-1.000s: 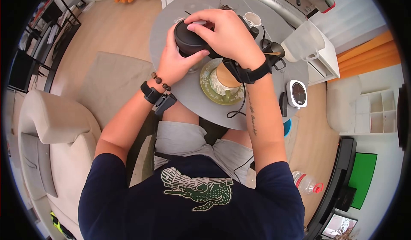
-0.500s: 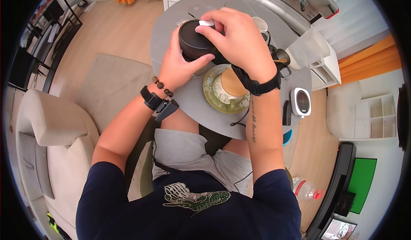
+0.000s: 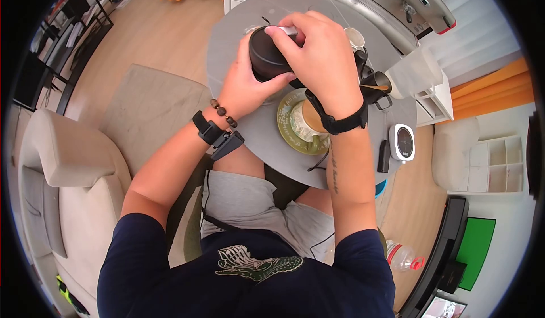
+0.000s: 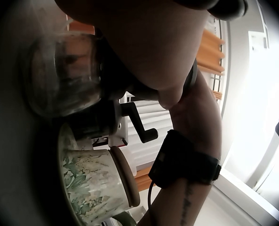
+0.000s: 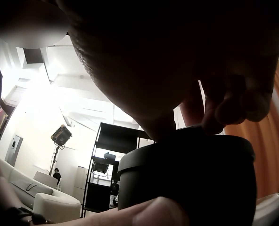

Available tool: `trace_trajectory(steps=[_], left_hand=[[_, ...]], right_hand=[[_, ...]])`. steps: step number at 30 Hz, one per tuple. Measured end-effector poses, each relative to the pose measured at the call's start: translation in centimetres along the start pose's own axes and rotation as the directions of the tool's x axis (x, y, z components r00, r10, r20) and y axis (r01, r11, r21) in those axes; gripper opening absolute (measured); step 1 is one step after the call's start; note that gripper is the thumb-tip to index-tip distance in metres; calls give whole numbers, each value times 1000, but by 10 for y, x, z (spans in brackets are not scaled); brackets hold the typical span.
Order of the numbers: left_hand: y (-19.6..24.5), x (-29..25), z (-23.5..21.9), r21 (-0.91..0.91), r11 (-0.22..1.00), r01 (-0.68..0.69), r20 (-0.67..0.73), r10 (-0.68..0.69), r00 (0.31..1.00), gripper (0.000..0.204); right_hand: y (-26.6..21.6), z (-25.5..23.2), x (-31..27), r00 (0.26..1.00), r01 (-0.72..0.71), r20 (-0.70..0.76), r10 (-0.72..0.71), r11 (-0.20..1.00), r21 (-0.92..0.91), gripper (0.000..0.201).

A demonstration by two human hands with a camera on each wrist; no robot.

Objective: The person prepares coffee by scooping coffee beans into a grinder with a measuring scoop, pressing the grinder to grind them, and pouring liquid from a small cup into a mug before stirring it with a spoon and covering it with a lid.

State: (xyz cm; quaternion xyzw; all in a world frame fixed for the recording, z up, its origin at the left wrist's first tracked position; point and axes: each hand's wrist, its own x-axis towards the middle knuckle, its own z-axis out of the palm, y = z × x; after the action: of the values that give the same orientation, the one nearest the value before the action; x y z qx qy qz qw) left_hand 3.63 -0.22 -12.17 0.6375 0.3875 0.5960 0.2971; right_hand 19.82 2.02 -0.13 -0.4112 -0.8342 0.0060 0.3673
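Above the round grey table (image 3: 227, 40), the left hand (image 3: 247, 88) grips a black lidded canister (image 3: 265, 54) around its side, thumb toward the near side. The right hand (image 3: 326, 57) pinches a small light-coloured piece on top of the lid between thumb and fingers. In the right wrist view the fingers meet the top of the black canister (image 5: 191, 174). Below the hands a patterned cup (image 3: 299, 119) with a wooden-looking cover stands on a green saucer (image 3: 289, 136). A glass vessel (image 4: 66, 73) stands beside that cup (image 4: 94, 179) in the left wrist view.
To the right are a dark metal pitcher (image 3: 376, 82), a white cup (image 3: 355, 37), a clear plastic jug (image 3: 414, 71), a white round-faced device (image 3: 402, 143) and a black bar-shaped item (image 3: 384, 156). A large espresso machine (image 3: 392, 5) stands behind. A cable lies near the saucer.
In the head view, the hands, canister and tabletop items all appear shifted slightly right. Both hands keep their hold, and the right fingers have changed position slightly on the lid.
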Motion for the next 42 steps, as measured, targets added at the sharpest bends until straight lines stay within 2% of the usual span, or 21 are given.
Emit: trace_trajectory(steps=[4, 7, 9, 12, 16, 19, 21, 25, 27, 28, 30, 31, 33, 36, 38, 40, 41, 42], left_hand=[[4, 2, -2, -21, 998, 60, 22, -59, 998, 102], [-1, 1, -1, -20, 999, 47, 19, -47, 999, 104], [-1, 0, -2, -23, 998, 54, 22, -53, 998, 106], [0, 1, -2, -60, 996, 65, 48, -63, 997, 107], [0, 1, -2, -48, 997, 54, 33, -53, 998, 108], [0, 1, -2, -35, 999, 29, 5, -29, 1000, 110], [7, 1, -3, -29, 996, 81, -9, -81, 997, 112], [4, -2, 0, 27, 998, 49, -33, -48, 998, 113], [-2, -2, -2, -116, 992, 55, 46, -50, 998, 117], [-3, -2, -3, -110, 993, 50, 48, -45, 998, 117], [-5, 2, -6, -178, 983, 39, 144, -14, 989, 118], [-5, 3, -9, -173, 984, 35, 148, -10, 989, 118], [-8, -2, -2, -119, 992, 31, 217, -5, 976, 118], [-6, -3, -2, -94, 994, 61, 221, -39, 974, 118], [-11, -3, -1, -82, 995, 48, 215, -29, 976, 118], [-5, 0, -3, -66, 997, 35, 204, -21, 979, 119], [4, -1, -1, -42, 997, 71, 171, -63, 983, 118], [11, -1, 0, -19, 994, 109, 137, -105, 985, 117]], right_hand=[[1, 4, -1, 1000, 17, -25, -17, 1000, -9, 28], [1, 1, -2, 1000, 13, 3, -13, 996, 86, 27], [0, -4, -2, 997, -50, 74, 38, 986, 156, 29], [5, -10, -4, 993, -22, 120, -4, 976, 218, 30], [17, -7, -2, 991, 84, 87, -106, 972, 221, 31], [13, -10, 1, 992, 64, 98, -86, 977, 204, 30], [6, -12, 2, 995, 22, 99, -29, 997, 73, 29], [4, -7, -4, 998, 46, 27, -49, 995, 85, 24], [8, -9, -7, 998, 38, 49, -46, 989, 141, 23], [11, -10, -8, 998, 42, 41, -48, 989, 144, 23], [15, -16, -8, 995, 33, 80, -54, 970, 239, 25], [12, -25, -8, 985, -28, 173, -19, 964, 265, 28], [22, -27, -25, 986, 14, 152, -63, 952, 306, 29], [32, -23, -34, 984, 44, 145, -101, 935, 353, 32], [33, -21, -35, 983, 51, 143, -111, 928, 369, 33], [30, -20, -32, 982, 103, 122, -143, 952, 289, 35], [26, -25, -31, 981, 34, 172, -90, 953, 301, 31], [20, -27, -29, 981, 43, 166, -99, 949, 312, 31]])
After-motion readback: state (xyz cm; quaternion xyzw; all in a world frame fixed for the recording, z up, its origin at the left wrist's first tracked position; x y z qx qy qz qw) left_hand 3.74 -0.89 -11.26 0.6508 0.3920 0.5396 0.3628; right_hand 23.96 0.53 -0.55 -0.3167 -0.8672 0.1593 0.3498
